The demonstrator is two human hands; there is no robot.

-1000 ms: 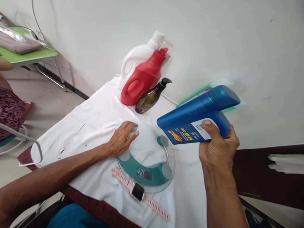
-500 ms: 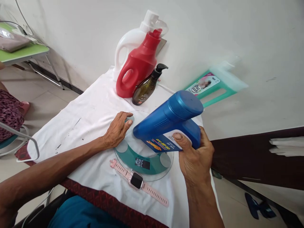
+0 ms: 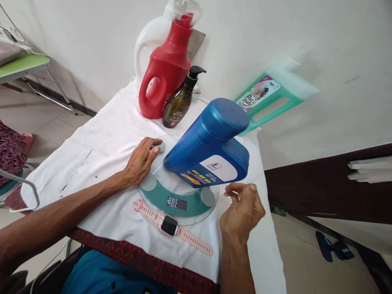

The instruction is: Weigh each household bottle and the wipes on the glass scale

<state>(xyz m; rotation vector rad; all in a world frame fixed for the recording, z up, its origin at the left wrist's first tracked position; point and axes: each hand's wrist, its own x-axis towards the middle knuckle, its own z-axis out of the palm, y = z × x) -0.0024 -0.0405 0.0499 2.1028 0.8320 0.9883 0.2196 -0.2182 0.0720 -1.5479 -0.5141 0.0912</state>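
Observation:
A blue bottle (image 3: 208,139) with a wide ribbed cap stands on a round glass scale (image 3: 180,203), its label turned toward the front right. Digits show on the scale's dark display. My right hand (image 3: 243,210) is just below and right of the bottle, apart from it, fingers loosely bent and holding nothing. On the scale's left edge rests my left hand (image 3: 141,159), its thumb and fingers apart and nothing in them. A pink watch (image 3: 169,224) lies flat along the scale's near edge, its strap spread out.
Behind the scale stand a dark pump bottle (image 3: 177,102), a red jug (image 3: 167,65) and a white jug (image 3: 150,34). A green bottle (image 3: 269,96) is by the wall. A white cloth (image 3: 101,208) covers the table. Another person's patterned garment (image 3: 10,149) shows at far left.
My right hand has let go of the blue bottle and drawn down away from it. The bottle stays on the scale. My left hand keeps its place; the whole view has shifted slightly.

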